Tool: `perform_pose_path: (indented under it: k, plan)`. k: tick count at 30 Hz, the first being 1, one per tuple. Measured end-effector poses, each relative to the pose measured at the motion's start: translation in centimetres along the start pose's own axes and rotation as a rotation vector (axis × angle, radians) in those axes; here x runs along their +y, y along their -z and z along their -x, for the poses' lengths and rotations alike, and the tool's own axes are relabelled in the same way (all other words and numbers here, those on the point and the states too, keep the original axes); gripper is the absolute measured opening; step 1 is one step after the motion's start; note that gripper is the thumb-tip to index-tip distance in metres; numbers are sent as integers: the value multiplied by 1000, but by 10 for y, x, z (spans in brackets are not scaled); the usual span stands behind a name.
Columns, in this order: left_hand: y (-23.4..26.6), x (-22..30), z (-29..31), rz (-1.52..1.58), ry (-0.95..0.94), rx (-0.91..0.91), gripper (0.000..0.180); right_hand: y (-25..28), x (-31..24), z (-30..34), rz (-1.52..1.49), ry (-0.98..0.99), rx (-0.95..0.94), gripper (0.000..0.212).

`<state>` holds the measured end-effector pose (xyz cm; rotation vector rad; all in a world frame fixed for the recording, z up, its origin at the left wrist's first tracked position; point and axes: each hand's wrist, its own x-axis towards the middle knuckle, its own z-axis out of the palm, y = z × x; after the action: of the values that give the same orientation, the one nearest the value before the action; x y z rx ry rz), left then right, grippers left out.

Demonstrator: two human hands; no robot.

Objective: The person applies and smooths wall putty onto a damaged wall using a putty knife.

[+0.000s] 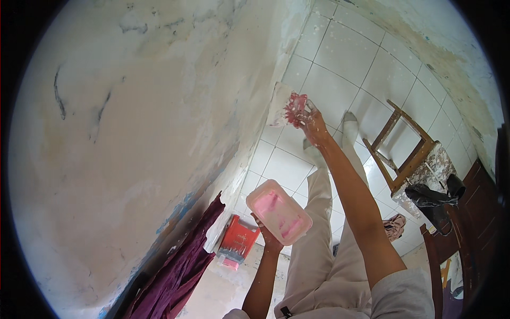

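My right hand (312, 123), smeared with white, is closed around the red handle of a wide putty scraper (277, 105). Its pale, coated blade is at the patchy wall (143, 133) on the left; whether it touches the wall I cannot tell. Lower down, my left hand (269, 235) grips a shallow rectangular plastic tub (280, 211) by its left lower side. Whitish and pink paste lies inside the tub, and the tub hides part of my fingers.
White floor tiles (340, 48) lie under my feet. A wooden stool (398, 181) lies tipped to the right, with a black bag (427, 195) by it. Purple cloth (175, 276) hangs along the wall beside a red plastic container (239, 240). A dark wooden chair (449, 250) stands lower right.
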<state>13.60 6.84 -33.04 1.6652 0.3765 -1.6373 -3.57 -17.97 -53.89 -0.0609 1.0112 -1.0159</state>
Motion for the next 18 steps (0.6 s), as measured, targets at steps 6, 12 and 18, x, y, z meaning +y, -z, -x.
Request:
perform_pose_path:
  k: [6,12,18]
  plan:
    - [8,-7,-7,208,104,61,92,-67,14,-31,-373,79,-251,39]
    - [-1,-5,4,0,23,56,92,-128,50,-39,-577,-125,-70,30]
    - [9,-9,5,-49,17,67,92,-91,54,-16,-447,-319,25,32]
